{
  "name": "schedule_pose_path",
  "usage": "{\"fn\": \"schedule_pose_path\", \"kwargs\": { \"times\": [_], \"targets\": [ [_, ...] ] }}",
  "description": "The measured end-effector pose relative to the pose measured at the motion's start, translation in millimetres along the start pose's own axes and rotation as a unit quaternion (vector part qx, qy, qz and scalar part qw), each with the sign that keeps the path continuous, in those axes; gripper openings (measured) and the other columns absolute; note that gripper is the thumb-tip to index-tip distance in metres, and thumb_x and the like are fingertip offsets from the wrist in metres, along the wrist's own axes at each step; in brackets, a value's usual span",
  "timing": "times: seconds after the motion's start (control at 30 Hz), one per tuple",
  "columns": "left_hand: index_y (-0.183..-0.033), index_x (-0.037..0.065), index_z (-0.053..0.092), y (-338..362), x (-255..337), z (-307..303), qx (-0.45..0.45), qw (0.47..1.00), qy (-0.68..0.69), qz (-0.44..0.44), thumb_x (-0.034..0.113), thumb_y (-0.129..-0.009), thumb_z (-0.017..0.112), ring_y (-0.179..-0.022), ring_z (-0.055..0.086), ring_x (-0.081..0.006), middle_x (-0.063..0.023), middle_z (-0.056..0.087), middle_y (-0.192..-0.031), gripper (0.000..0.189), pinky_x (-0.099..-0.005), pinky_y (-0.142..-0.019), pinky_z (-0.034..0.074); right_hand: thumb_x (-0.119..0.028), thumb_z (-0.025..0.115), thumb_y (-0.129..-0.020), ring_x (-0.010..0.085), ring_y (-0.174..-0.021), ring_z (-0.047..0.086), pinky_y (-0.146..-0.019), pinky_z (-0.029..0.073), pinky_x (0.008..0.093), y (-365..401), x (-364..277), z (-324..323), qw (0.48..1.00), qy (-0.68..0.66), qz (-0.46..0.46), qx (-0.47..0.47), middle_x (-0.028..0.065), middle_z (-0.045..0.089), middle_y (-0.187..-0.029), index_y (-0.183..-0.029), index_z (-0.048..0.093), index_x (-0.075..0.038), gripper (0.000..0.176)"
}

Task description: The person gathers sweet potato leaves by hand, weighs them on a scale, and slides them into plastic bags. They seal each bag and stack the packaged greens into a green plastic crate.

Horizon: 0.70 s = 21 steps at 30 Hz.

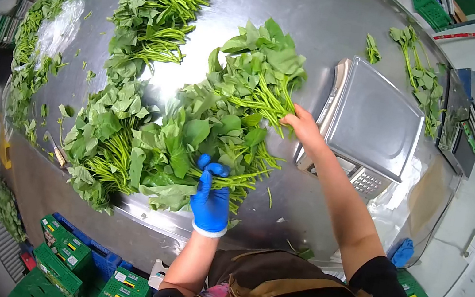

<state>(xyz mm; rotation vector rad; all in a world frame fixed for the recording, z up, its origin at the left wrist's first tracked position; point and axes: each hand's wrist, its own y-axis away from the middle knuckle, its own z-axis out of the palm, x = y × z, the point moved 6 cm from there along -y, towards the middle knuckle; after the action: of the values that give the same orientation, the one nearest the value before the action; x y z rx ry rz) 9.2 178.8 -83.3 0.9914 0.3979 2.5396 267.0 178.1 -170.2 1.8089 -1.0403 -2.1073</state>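
In the head view my right hand (304,128) is bare and closed round the stem ends of a bunch of leafy greens (266,66), whose leaves fan out to the upper left. My left hand (211,206), in a blue glove, is closed on the stems of another leafy bunch (189,141) nearer the table's front edge. Its leaves spread left of the glove, and cut stem ends stick out to the right. More greens (109,156) lie against it on the left. A weighing scale (376,117) stands just right of my right hand.
Rows of stacked greens (153,11) run along the left of the metal table (294,220). A knife (60,156) lies at the left front edge. Loose sprigs (422,78) sit beyond the scale. Green crates (121,292) stand on the floor below.
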Motion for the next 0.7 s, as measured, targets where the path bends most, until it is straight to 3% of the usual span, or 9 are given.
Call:
{"fn": "schedule_pose_path", "kwargs": {
  "times": [0.07, 0.17, 0.27, 0.37, 0.57, 0.7],
  "targets": [
    [-0.127, 0.006, 0.048, -1, -1, 0, 0.005, 1.0, -0.01, 0.003, 0.02, -0.094, 0.056, -0.09, 0.052, -0.0165, -0.0031, 0.06, -0.095, 0.036, -0.0354, -0.094, 0.038, -0.019, 0.058, -0.082, 0.0167, -0.105, 0.054, -0.094, 0.038, 0.0276, 2, 5, 4, 0.997, -0.06, 0.029, -0.026, 0.0058, 0.063, -0.113, -0.117, 0.059, -0.004, 0.038],
    [-0.127, 0.006, 0.047, 0, -2, -2, 0.012, 1.0, -0.025, 0.002, 0.019, -0.094, 0.056, -0.09, 0.051, -0.0166, -0.0033, 0.06, -0.094, 0.037, -0.0356, -0.094, 0.038, -0.027, 0.059, -0.085, 0.015, -0.113, 0.051, -0.098, 0.035, 0.0275, 22, -24, 17, 0.998, -0.051, 0.022, 0.022, 0.0055, 0.061, -0.117, -0.12, 0.059, -0.004, 0.041],
    [-0.126, 0.004, 0.047, 0, 0, -2, 0.01, 1.0, -0.019, 0.001, 0.015, -0.094, 0.056, -0.089, 0.052, -0.0169, -0.0048, 0.06, -0.094, 0.036, -0.0344, -0.092, 0.039, -0.029, 0.064, -0.085, 0.0144, -0.11, 0.054, -0.096, 0.038, 0.0278, 18, -32, 17, 0.996, -0.024, 0.062, 0.055, 0.0057, 0.062, -0.115, -0.12, 0.058, -0.003, 0.044],
    [-0.125, 0.0, 0.049, 3, 1, 1, 0.003, 1.0, 0.009, 0.002, 0.009, -0.093, 0.056, -0.09, 0.055, -0.0173, -0.0075, 0.061, -0.094, 0.033, -0.0318, -0.089, 0.042, -0.024, 0.07, -0.082, 0.0148, -0.101, 0.058, -0.09, 0.043, 0.0288, 0, -38, 32, 0.998, 0.033, -0.025, -0.036, 0.0064, 0.065, -0.109, -0.119, 0.058, -0.002, 0.045],
    [-0.128, 0.003, 0.045, 7, 1, 6, 0.019, 0.999, -0.049, -0.006, 0.016, -0.095, 0.054, -0.087, 0.051, -0.0161, -0.0039, 0.057, -0.09, 0.037, -0.0352, -0.091, 0.039, -0.014, 0.071, -0.08, 0.013, -0.086, 0.06, -0.079, 0.046, 0.0283, -2, -41, 34, 0.997, -0.007, -0.017, -0.077, 0.0056, 0.066, -0.096, -0.11, 0.06, -0.001, 0.035],
    [-0.125, 0.004, 0.048, 7, 5, 15, 0.009, 0.999, -0.043, 0.0, 0.015, -0.094, 0.055, -0.086, 0.052, -0.0151, -0.0042, 0.057, -0.092, 0.033, -0.0347, -0.09, 0.04, -0.012, 0.071, -0.079, 0.0142, -0.085, 0.06, -0.078, 0.048, 0.0299, 37, -65, 4, 0.993, -0.07, -0.091, -0.034, 0.0061, 0.066, -0.095, -0.11, 0.058, 0.0, 0.035]
  ]
}}
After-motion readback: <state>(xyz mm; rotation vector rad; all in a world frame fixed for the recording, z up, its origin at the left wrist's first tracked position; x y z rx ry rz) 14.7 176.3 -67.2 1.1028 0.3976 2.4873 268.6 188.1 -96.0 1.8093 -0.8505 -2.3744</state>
